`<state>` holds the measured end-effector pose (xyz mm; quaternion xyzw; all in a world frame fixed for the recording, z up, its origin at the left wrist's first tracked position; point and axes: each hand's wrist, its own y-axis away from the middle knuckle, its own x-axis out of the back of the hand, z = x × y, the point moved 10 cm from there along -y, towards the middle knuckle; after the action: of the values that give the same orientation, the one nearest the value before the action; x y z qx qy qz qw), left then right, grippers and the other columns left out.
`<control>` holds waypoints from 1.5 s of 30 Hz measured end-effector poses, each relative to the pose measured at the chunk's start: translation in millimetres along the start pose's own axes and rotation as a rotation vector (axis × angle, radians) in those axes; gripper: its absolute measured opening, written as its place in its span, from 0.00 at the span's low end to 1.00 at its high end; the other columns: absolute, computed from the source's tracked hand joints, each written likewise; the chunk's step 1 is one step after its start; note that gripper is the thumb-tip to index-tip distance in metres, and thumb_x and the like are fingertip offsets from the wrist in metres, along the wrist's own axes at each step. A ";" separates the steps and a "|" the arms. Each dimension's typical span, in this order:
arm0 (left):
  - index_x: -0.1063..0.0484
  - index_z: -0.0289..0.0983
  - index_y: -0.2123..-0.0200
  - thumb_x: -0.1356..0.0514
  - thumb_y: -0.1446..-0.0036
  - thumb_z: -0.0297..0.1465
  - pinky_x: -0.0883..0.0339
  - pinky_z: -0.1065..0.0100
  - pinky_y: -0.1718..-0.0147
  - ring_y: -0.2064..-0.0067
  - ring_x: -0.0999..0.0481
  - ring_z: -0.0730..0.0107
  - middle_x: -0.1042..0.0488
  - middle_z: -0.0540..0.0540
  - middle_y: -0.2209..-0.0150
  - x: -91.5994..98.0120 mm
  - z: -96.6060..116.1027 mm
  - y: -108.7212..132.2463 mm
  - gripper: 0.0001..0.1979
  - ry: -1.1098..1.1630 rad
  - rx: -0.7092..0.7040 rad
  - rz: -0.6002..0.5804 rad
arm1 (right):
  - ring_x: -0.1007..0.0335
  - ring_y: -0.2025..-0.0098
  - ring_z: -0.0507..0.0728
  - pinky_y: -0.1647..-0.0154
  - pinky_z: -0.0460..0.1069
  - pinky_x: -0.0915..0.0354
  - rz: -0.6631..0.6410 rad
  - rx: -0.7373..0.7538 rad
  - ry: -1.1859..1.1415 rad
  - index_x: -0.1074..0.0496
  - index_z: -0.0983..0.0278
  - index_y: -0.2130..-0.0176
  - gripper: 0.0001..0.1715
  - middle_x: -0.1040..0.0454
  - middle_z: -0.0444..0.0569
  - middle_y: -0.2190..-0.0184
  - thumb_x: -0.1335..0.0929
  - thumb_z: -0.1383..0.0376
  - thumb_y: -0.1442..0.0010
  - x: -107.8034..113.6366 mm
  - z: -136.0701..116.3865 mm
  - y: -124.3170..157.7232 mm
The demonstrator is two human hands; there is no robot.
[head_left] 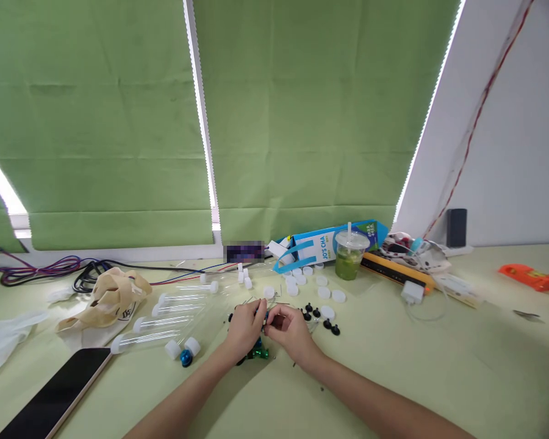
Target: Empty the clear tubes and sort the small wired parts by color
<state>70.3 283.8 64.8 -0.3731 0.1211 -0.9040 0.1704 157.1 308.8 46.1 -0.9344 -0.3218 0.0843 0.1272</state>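
My left hand [244, 326] and my right hand [290, 329] meet over the pale green table [393, 366]. Both are closed in a pinch on a small blue piece [264, 316] between their fingertips, too small to name. A green shiny piece [258, 352] lies under my left hand. A blue bead [186, 358] rests by two white caps [183, 349] to the left. Small black knobs [320, 318] lie just right of my right hand. Clear plastic tubes [165, 329] with white caps lie to the left.
White round caps [311, 283] are scattered behind the hands. A cup of green drink [349, 256] and a blue-white carton [320, 244] stand at the back. A phone [57, 393] lies front left, near a beige bag [112, 296], cables [50, 268] and a glove [4, 338]. An orange tool [531, 277] lies far right.
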 end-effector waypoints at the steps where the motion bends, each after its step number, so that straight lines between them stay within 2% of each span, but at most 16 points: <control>1: 0.43 0.38 0.84 0.60 0.39 0.41 0.49 0.71 0.78 0.80 0.39 0.72 0.40 0.52 0.85 -0.7 -2.5 -0.4 0.24 0.001 0.018 -0.005 | 0.35 0.74 0.51 0.70 0.46 0.36 -0.005 0.015 0.018 0.34 0.64 0.76 0.06 0.34 0.42 0.78 0.33 0.72 0.58 -2.4 -2.3 1.4; 4: 0.41 0.38 0.83 0.61 0.39 0.42 0.49 0.72 0.79 0.82 0.37 0.72 0.39 0.52 0.86 1.2 -0.7 0.9 0.25 0.015 0.034 -0.023 | 0.33 0.74 0.52 0.71 0.47 0.36 0.001 0.011 0.007 0.36 0.63 0.77 0.06 0.33 0.41 0.78 0.34 0.72 0.59 -3.0 -1.1 1.9; 8: 0.37 0.39 0.73 0.55 0.40 0.40 0.45 0.73 0.75 0.76 0.33 0.71 0.31 0.52 0.79 2.6 20.8 4.1 0.15 0.002 -0.100 -0.052 | 0.34 0.78 0.52 0.75 0.46 0.38 0.029 -0.082 -0.110 0.39 0.63 0.78 0.08 0.35 0.39 0.83 0.33 0.71 0.60 3.5 11.2 -2.9; 10: 0.37 0.39 0.75 0.54 0.40 0.39 0.46 0.72 0.75 0.76 0.34 0.71 0.32 0.51 0.80 0.8 20.6 2.6 0.15 -0.057 -0.109 -0.054 | 0.35 0.78 0.52 0.76 0.46 0.39 0.004 -0.099 -0.108 0.39 0.63 0.78 0.08 0.36 0.39 0.84 0.33 0.72 0.60 1.4 11.9 -3.1; 14: 0.41 0.38 0.85 0.59 0.39 0.41 0.48 0.71 0.77 0.80 0.36 0.71 0.35 0.49 0.84 -0.6 2.9 -4.8 0.25 -0.097 -0.019 -0.026 | 0.36 0.75 0.51 0.74 0.46 0.39 -0.022 0.082 0.128 0.35 0.63 0.77 0.07 0.35 0.42 0.77 0.35 0.73 0.59 -5.2 -9.8 3.0; 17: 0.43 0.38 0.88 0.63 0.38 0.43 0.49 0.70 0.78 0.82 0.37 0.70 0.38 0.49 0.86 0.5 -0.1 -4.8 0.29 -0.083 0.007 -0.030 | 0.37 0.73 0.51 0.72 0.46 0.40 -0.027 0.195 0.271 0.34 0.62 0.76 0.07 0.35 0.44 0.73 0.36 0.74 0.58 -7.7 -18.6 6.5; 22: 0.35 0.39 0.72 0.55 0.40 0.41 0.45 0.72 0.73 0.74 0.32 0.70 0.29 0.50 0.76 0.1 20.6 3.5 0.16 -0.035 -0.100 -0.055 | 0.37 0.77 0.51 0.76 0.45 0.41 0.000 -0.035 -0.034 0.41 0.62 0.79 0.09 0.38 0.39 0.82 0.34 0.72 0.59 3.9 11.0 -4.4; 24: 0.36 0.39 0.73 0.54 0.40 0.40 0.46 0.71 0.74 0.76 0.33 0.69 0.30 0.50 0.77 0.1 18.5 3.2 0.15 -0.060 -0.084 -0.032 | 0.37 0.78 0.51 0.76 0.46 0.41 -0.018 -0.071 -0.069 0.41 0.62 0.79 0.09 0.38 0.39 0.83 0.34 0.72 0.59 2.2 12.7 -4.8; 26: 0.37 0.39 0.78 0.56 0.39 0.40 0.48 0.71 0.76 0.77 0.34 0.69 0.31 0.49 0.80 -0.4 9.3 0.5 0.20 -0.083 -0.032 -0.011 | 0.36 0.76 0.52 0.75 0.46 0.40 -0.027 -0.002 0.015 0.39 0.62 0.78 0.07 0.36 0.41 0.79 0.34 0.72 0.58 -0.2 1.2 -2.0; 29: 0.40 0.38 0.86 0.61 0.39 0.42 0.48 0.70 0.78 0.80 0.34 0.69 0.33 0.47 0.84 -3.8 -2.9 -3.3 0.28 -0.066 0.020 -0.030 | 0.36 0.72 0.52 0.71 0.47 0.40 -0.033 0.195 0.275 0.35 0.62 0.77 0.06 0.36 0.44 0.74 0.35 0.73 0.57 -7.1 -24.2 6.7; 31: 0.42 0.38 0.89 0.63 0.39 0.44 0.49 0.70 0.79 0.82 0.36 0.70 0.35 0.47 0.88 -4.0 -6.1 -3.3 0.31 -0.055 0.044 -0.046 | 0.37 0.73 0.52 0.71 0.47 0.40 -0.038 0.243 0.358 0.34 0.62 0.76 0.06 0.36 0.44 0.73 0.36 0.73 0.57 -10.0 -28.9 9.2; 33: 0.40 0.38 0.87 0.61 0.39 0.44 0.48 0.71 0.79 0.82 0.35 0.70 0.34 0.48 0.86 -2.1 -1.5 -1.1 0.29 -0.043 0.034 -0.051 | 0.37 0.74 0.52 0.72 0.46 0.40 -0.024 0.156 0.265 0.36 0.62 0.77 0.06 0.35 0.43 0.76 0.35 0.72 0.57 -5.3 -18.3 5.0; 37: 0.36 0.39 0.71 0.55 0.40 0.40 0.45 0.73 0.75 0.77 0.32 0.71 0.29 0.52 0.79 -3.1 17.9 4.6 0.15 0.021 -0.071 -0.078 | 0.36 0.77 0.52 0.76 0.46 0.41 -0.015 -0.086 -0.038 0.42 0.62 0.79 0.10 0.37 0.39 0.83 0.33 0.69 0.58 2.5 10.7 -5.0; 39: 0.37 0.39 0.73 0.54 0.40 0.39 0.47 0.72 0.76 0.77 0.33 0.71 0.32 0.52 0.80 -1.0 16.4 4.0 0.14 -0.015 -0.064 -0.037 | 0.36 0.77 0.52 0.76 0.46 0.41 -0.034 -0.109 -0.071 0.41 0.62 0.78 0.10 0.37 0.39 0.83 0.32 0.69 0.58 1.0 11.5 -5.3; 42: 0.41 0.38 0.83 0.57 0.39 0.41 0.50 0.71 0.77 0.79 0.36 0.71 0.36 0.50 0.83 4.7 3.0 -0.1 0.23 -0.087 0.014 0.041 | 0.36 0.75 0.52 0.73 0.46 0.40 -0.061 0.013 0.074 0.38 0.62 0.77 0.07 0.35 0.41 0.78 0.34 0.71 0.58 -4.2 -5.8 -0.2; 45: 0.46 0.39 0.88 0.62 0.39 0.44 0.51 0.70 0.79 0.82 0.39 0.71 0.39 0.49 0.86 7.4 -8.5 -1.9 0.28 -0.082 0.106 0.046 | 0.37 0.73 0.51 0.72 0.46 0.39 -0.083 0.180 0.285 0.35 0.62 0.76 0.06 0.35 0.44 0.73 0.35 0.73 0.57 -11.8 -24.0 7.3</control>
<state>58.9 283.5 64.2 -0.3973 0.0744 -0.8889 0.2156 157.8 291.5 67.8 -0.9076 -0.3302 -0.0258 0.2579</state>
